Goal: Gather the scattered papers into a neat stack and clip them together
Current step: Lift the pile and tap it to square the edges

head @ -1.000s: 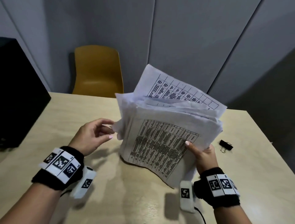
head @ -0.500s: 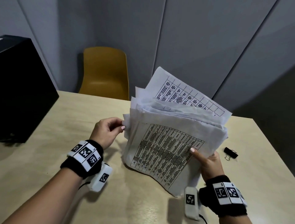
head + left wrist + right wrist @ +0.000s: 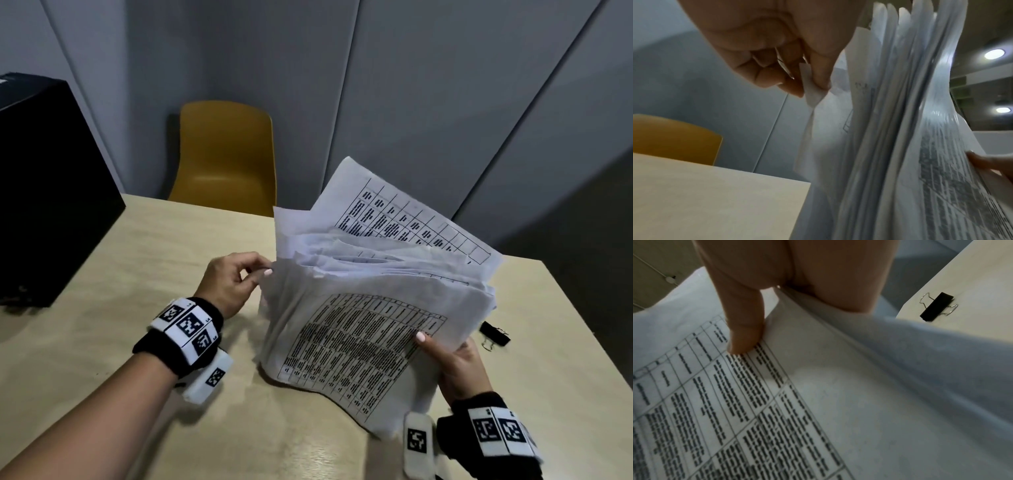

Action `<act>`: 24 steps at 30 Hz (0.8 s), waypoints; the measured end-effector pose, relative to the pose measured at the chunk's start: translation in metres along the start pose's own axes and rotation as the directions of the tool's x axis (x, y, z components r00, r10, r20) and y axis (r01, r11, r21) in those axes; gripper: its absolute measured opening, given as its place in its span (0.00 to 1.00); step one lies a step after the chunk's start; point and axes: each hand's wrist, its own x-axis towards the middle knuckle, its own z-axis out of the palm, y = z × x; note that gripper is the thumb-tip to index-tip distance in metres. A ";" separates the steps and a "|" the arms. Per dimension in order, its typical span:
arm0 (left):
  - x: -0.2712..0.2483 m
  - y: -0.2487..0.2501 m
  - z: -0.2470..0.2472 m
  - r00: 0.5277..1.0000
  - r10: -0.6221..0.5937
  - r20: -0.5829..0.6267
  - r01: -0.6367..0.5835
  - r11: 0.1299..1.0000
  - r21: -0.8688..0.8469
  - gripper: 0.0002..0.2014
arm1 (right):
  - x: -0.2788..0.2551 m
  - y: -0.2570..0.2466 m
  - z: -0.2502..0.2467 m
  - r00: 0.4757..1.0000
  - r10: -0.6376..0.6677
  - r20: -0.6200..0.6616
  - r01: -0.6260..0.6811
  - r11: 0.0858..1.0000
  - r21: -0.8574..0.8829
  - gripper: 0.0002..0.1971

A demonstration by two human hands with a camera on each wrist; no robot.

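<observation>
A thick, uneven bundle of printed papers (image 3: 363,329) stands tilted on its lower edge on the table, its sheets fanned apart at the top. My right hand (image 3: 452,363) grips its right edge, thumb (image 3: 744,331) pressed on the front table-printed sheet (image 3: 735,402). My left hand (image 3: 236,281) pinches a corner of one sheet (image 3: 813,91) at the bundle's left edge (image 3: 890,129). A black binder clip (image 3: 494,334) lies on the table to the right of the bundle, beyond my right hand; the right wrist view shows the clip (image 3: 937,306) too.
The light wooden table (image 3: 102,308) extends to the left and front. A black box (image 3: 44,192) stands at the table's left. A yellow chair (image 3: 226,157) sits behind the far edge against grey wall panels. The table's right edge (image 3: 589,342) is close to the clip.
My left hand moved right to the bundle's left edge and took a sheet corner between its fingers. The bundle stays upright in my right hand; the view shifted slightly.
</observation>
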 end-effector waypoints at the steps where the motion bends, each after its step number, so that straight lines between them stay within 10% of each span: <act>1: -0.002 -0.004 -0.002 0.999 -0.035 -0.004 0.035 0.998 -0.057 0.20 | 0.000 0.000 0.000 1.000 0.004 0.005 -0.004 1.000 0.003 0.10; 8: -0.026 -0.023 -0.008 0.945 -0.326 -0.028 0.300 0.898 -0.323 0.15 | -0.001 0.002 -0.002 1.000 0.017 0.006 -0.017 1.000 -0.001 0.10; 11: -0.041 -0.035 -0.004 0.926 -0.367 0.086 0.376 0.916 -0.141 0.18 | 0.000 0.004 -0.006 0.999 0.031 -0.004 -0.031 0.999 0.036 0.12; 15: -0.048 -0.025 0.000 0.949 -0.265 0.170 0.256 0.964 0.073 0.22 | -0.002 0.000 0.000 0.999 0.031 0.032 -0.032 0.999 0.029 0.12; 20: -0.020 0.022 -0.012 0.988 0.049 0.144 -0.049 0.999 -0.005 0.20 | -0.004 -0.003 0.001 0.999 0.027 0.046 -0.027 1.000 -0.005 0.16; 24: -0.010 0.048 -0.014 0.965 0.071 0.253 -0.023 0.982 -0.189 0.21 | -0.004 0.000 0.001 0.999 0.035 0.025 -0.035 0.999 0.001 0.10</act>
